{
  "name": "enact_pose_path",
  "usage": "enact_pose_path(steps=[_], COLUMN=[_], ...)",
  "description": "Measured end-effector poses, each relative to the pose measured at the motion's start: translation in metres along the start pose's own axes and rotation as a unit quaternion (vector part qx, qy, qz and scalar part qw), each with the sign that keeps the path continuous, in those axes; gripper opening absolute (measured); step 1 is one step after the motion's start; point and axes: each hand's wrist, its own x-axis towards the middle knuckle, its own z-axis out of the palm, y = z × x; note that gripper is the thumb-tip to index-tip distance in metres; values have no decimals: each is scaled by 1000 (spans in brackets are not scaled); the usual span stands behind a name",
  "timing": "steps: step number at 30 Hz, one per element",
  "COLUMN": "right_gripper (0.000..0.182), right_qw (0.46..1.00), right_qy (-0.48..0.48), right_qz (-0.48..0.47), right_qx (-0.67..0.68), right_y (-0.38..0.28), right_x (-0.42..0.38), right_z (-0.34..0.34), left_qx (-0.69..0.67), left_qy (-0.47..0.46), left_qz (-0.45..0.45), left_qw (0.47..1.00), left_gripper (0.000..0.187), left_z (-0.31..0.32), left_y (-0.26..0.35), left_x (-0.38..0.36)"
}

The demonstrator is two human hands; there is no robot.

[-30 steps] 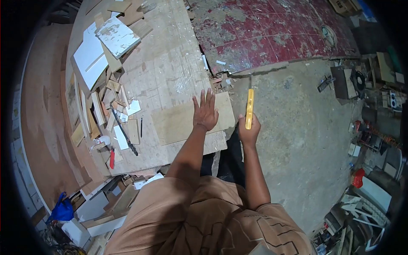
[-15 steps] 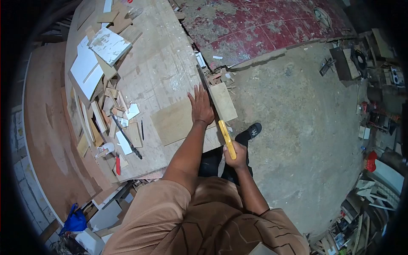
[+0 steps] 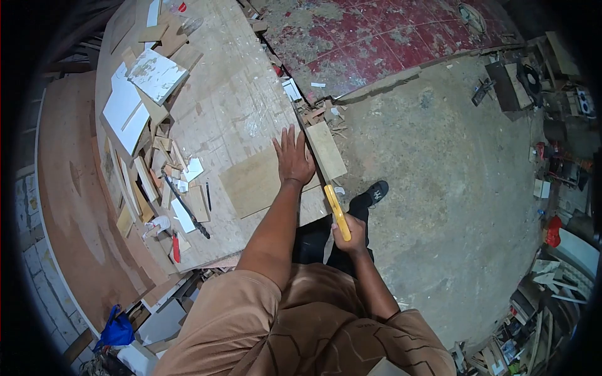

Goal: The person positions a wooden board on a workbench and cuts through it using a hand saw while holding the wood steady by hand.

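Note:
My left hand (image 3: pixel 295 158) lies flat on a thin plywood board (image 3: pixel 248 182), fingers spread and pointing away from me. The board rests on the wooden worktable (image 3: pixel 232 88), and its right part (image 3: pixel 327 150) sticks out past the table edge. My right hand (image 3: pixel 351 234) is wrapped round the yellow handle of a handsaw (image 3: pixel 337 212). The saw's dark blade runs across the board just right of my left hand, seen almost edge-on. A dark pencil (image 3: pixel 209 196) lies on the table left of the board.
White and bare wood offcuts (image 3: pixel 128 113) are heaped on the table's left side, with a red-handled tool (image 3: pixel 175 247) near its front corner. Scraps (image 3: pixel 316 116) lie beyond the table's right edge. My shod foot (image 3: pixel 377 193) stands on the concrete floor (image 3: pixel 426 200).
My right hand and the saw have shifted slightly toward me, and the blade looks more edge-on. My left hand stays flat on the board. The whole view has moved a little.

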Motion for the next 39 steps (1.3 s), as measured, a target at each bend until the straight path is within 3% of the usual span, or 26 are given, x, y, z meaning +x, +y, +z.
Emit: enact_pose_path(steps=[18, 39], right_gripper=[22, 23], right_qw=[998, 999], right_qy=[-30, -28], right_qz=[23, 14], right_qx=[-49, -18], right_y=[6, 7], right_x=[-8, -8], right_z=[-12, -16], left_qx=[-12, -12], left_qy=[-10, -10], left_qz=[-3, -1], left_qw=[1000, 1000], left_gripper=[66, 66], left_z=[2, -1], left_y=[-1, 0], left_x=[0, 0])
